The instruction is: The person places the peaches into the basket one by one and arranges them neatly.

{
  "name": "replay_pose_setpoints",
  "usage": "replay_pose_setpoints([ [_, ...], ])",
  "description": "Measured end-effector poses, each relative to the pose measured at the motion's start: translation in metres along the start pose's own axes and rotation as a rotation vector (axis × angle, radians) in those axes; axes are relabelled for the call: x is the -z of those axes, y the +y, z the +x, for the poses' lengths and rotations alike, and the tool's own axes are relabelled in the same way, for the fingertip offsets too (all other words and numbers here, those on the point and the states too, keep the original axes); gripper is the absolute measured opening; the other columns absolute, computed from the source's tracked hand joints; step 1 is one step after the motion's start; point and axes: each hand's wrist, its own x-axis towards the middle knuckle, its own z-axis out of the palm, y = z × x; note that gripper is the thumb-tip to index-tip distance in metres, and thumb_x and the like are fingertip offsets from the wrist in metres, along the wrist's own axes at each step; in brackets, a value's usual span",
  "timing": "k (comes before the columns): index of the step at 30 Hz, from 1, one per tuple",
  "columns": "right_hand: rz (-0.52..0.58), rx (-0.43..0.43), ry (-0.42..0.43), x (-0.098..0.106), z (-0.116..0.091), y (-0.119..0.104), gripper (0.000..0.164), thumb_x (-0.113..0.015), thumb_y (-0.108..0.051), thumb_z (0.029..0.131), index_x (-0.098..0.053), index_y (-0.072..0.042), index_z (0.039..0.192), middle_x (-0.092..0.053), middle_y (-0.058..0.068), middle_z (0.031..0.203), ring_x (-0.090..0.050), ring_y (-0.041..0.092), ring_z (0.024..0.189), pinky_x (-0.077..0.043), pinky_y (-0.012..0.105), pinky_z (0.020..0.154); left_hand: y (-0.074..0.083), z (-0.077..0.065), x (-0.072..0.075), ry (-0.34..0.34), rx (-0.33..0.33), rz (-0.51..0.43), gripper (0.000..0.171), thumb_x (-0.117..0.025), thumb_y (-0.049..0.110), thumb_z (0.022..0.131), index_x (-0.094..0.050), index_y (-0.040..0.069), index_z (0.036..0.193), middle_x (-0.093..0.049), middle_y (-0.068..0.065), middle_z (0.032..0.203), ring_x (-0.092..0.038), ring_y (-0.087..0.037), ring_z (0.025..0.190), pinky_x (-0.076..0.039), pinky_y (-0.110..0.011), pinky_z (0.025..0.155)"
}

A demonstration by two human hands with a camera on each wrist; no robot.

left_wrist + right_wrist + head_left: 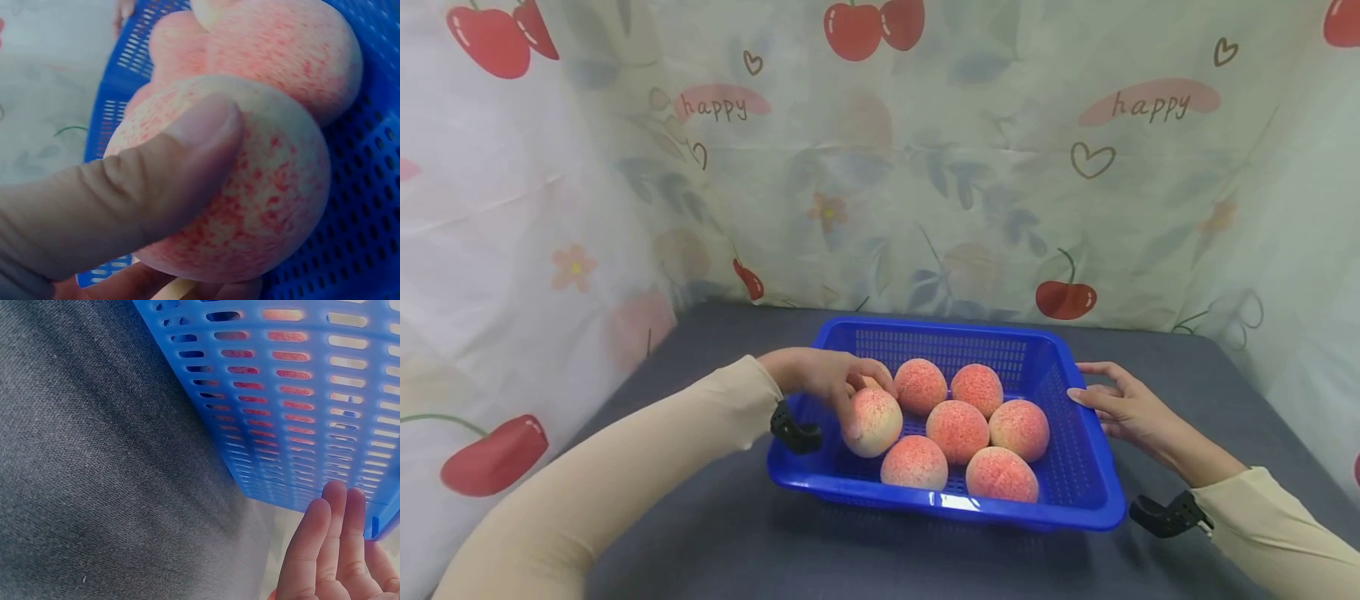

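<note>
A blue plastic basket [1045,517] with slotted walls holds several round peaches, pink-red speckled over pale yellow. At its left side, my left hand [827,379] grips a paler peach [877,423] between thumb and fingers. The left wrist view shows the thumb [200,134] lying across this peach [281,187], with fingertips beneath it. Another peach [872,377] is partly hidden behind the left hand. My right hand [1123,408] holds the basket's right rim, its thumb on top. Seen from the right wrist, its fingers [334,544] extend along the outside of the slotted wall [300,400].
The basket stands on a dark grey cloth-covered table [715,525]. A printed curtain [925,208] with cherries, hearts and flowers rises behind the table and along both sides. Black wrist straps [793,429] sit on both wrists.
</note>
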Motion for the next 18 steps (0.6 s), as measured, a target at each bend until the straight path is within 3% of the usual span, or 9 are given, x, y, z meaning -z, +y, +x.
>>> replay_pose_setpoints([
  [4,0.013,0.001,-0.002,0.000,0.001,0.001,0.070,-0.056,-0.028,0.099,-0.013,0.000,0.147,-0.066,0.010,0.113,-0.070,0.016,0.092,-0.059,0.041,0.077,0.001,0.001,-0.003,-0.012,0.072,0.037,0.062,-0.087,0.009,0.068,-0.060,0.023,0.122,-0.051,-0.008,0.129,-0.050,-0.025,0.115,-0.049,-0.037,0.095],
  [10,-0.009,-0.002,0.003,-0.001,0.001,0.001,0.071,-0.056,-0.029,0.099,-0.013,0.000,0.148,-0.064,0.015,0.117,-0.070,0.016,0.093,-0.059,0.041,0.078,0.002,0.006,-0.009,-0.036,0.170,-0.013,0.061,-0.082,-0.002,0.072,-0.058,0.018,0.124,-0.048,-0.015,0.135,-0.051,-0.026,0.114,-0.051,-0.038,0.095],
  [18,-0.011,-0.007,0.000,0.000,0.001,0.001,0.071,-0.056,-0.030,0.099,-0.012,0.000,0.148,-0.063,0.016,0.118,-0.070,0.017,0.094,-0.059,0.041,0.078,0.000,0.011,-0.014,-0.069,0.212,-0.086,0.059,-0.075,-0.010,0.076,-0.057,0.015,0.126,-0.037,-0.007,0.148,-0.049,-0.023,0.115,-0.056,-0.038,0.087],
])
